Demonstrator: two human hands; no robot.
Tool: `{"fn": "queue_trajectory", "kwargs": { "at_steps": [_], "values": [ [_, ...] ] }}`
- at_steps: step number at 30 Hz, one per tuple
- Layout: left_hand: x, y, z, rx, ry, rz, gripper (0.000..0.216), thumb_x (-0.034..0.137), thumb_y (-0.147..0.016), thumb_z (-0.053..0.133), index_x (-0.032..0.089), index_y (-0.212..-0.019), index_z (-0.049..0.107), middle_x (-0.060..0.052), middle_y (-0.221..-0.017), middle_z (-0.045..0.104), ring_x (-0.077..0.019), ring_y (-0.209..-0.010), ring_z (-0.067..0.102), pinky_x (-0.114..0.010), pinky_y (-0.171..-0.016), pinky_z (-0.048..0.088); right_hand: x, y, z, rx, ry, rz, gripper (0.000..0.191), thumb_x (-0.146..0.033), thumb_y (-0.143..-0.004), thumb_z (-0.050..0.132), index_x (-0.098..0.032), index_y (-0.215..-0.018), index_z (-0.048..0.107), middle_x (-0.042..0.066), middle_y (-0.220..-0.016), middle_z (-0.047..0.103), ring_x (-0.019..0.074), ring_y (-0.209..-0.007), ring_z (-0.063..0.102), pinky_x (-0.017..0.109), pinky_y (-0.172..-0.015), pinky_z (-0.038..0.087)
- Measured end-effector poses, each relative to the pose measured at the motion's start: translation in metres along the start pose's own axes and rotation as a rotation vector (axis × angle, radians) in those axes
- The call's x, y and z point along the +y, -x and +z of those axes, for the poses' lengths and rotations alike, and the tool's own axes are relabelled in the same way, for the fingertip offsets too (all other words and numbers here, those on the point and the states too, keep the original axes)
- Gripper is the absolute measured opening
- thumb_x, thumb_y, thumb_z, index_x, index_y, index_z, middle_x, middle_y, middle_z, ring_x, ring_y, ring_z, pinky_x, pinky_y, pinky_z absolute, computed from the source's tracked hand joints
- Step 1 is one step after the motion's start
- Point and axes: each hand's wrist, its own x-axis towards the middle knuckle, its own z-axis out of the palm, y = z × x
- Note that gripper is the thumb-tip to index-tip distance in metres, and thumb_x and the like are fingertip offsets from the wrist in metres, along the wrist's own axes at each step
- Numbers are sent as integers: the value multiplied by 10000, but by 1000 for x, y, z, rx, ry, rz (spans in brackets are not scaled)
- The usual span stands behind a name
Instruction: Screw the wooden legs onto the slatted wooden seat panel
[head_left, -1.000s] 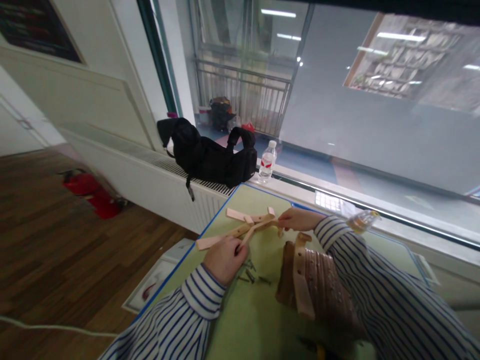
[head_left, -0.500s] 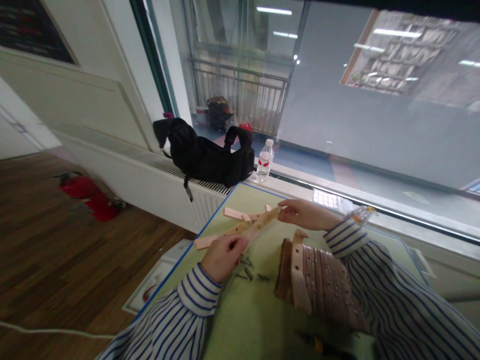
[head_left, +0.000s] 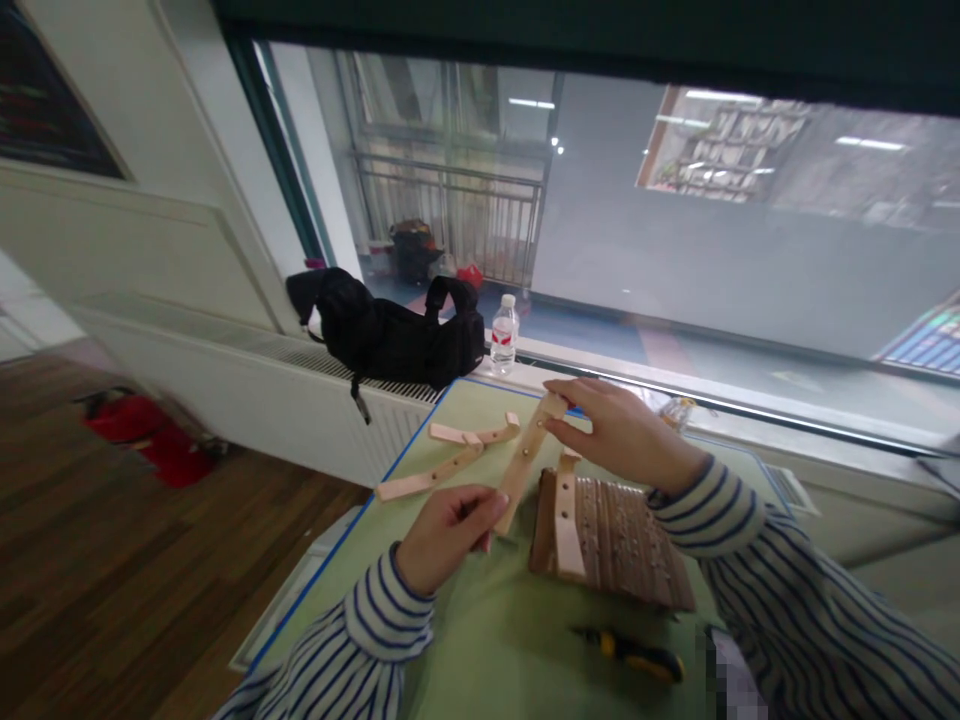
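Note:
A pale strip of wood (head_left: pixel 523 455) with drilled holes is held up over the table between both hands. My left hand (head_left: pixel 454 530) pinches its lower end, thumb on top. The upper end sits between the thumb and fingers of my right hand (head_left: pixel 619 430). Two similar wooden pieces with bent ends, a nearer one (head_left: pixel 427 478) and a farther one (head_left: pixel 472 434), lie left of it on the green tabletop. Another wooden piece (head_left: pixel 568 525) rests on a stack of brown corrugated cardboard (head_left: pixel 637 540) to the right.
A screwdriver (head_left: pixel 634 655) with a black and yellow handle lies near the front of the table (head_left: pixel 495 640). Beyond the far edge, a water bottle (head_left: pixel 504 335) and a black bag (head_left: pixel 390 325) stand by the window. A red fire extinguisher (head_left: pixel 150 435) is on the floor.
The held wooden strip has been lifted and turned more upright, with my right hand now gripping its upper end. The view has shifted, bringing the screwdriver fully into sight.

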Motion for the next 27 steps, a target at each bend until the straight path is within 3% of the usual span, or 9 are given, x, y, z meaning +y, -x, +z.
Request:
{"fn": "queue_trajectory", "kwargs": {
  "at_steps": [5, 14, 18, 20, 22, 25, 27],
  "values": [
    [20, 16, 21, -103, -1, 33, 424, 492, -834, 473, 126, -623, 513, 33, -489, 471, -64, -458, 413, -179, -458, 289, -8, 22, -23, 83, 45, -21, 360, -244, -866, 472, -172, -1217, 504, 56, -1122, 620, 166, -996, 561, 316, -875, 439],
    [49, 33, 54, -134, -36, 49, 418, 494, -805, 510, 118, -627, 550, 41, -465, 452, -57, -438, 389, -174, -435, 269, -15, 55, -48, 127, 114, -9, 296, -223, -893, 415, -170, -1159, 532, 70, -1111, 617, 181, -1014, 547, 341, -872, 436],
    [48, 35, 60, -46, -93, 140, 373, 462, -820, 502, 122, -716, 616, 31, -489, 481, -77, -478, 440, -184, -473, 337, 0, 66, -46, 100, 112, 88, 280, -227, -901, 390, -161, -1128, 541, 83, -1083, 625, 195, -993, 550, 344, -859, 416],
    [40, 33, 61, 93, -154, 247, 315, 434, -805, 537, 139, -858, 636, -14, -664, 605, -110, -598, 537, -218, -567, 430, 11, 72, -43, 81, 62, 177, 265, -233, -900, 386, -173, -1100, 549, 76, -1057, 635, 198, -975, 557, 339, -844, 403],
    [29, 30, 62, 150, -287, 374, 324, 416, -746, 622, 161, -944, 633, -56, -843, 645, -152, -721, 588, -270, -643, 484, 23, 80, -38, 78, 40, 227, 255, -249, -910, 359, -175, -1051, 558, 72, -984, 655, 197, -909, 578, 326, -784, 408],
    [12, 24, 68, 116, -471, 510, 513, 423, -633, 733, 200, -1077, 607, -107, -1166, 586, -248, -1083, 539, -422, -931, 445, 37, 92, -30, 79, 5, 288, 267, -278, -916, 332, -163, -1028, 546, 79, -882, 660, 192, -813, 591, 308, -696, 402],
    [2, 20, 74, 42, -524, 560, 543, 410, -656, 722, 209, -1139, 576, -117, -1248, 539, -252, -1153, 503, -438, -966, 431, 44, 101, -25, 76, -18, 318, 272, -294, -911, 339, -155, -1049, 528, 87, -859, 655, 194, -792, 589, 304, -673, 393]
  ]
}}
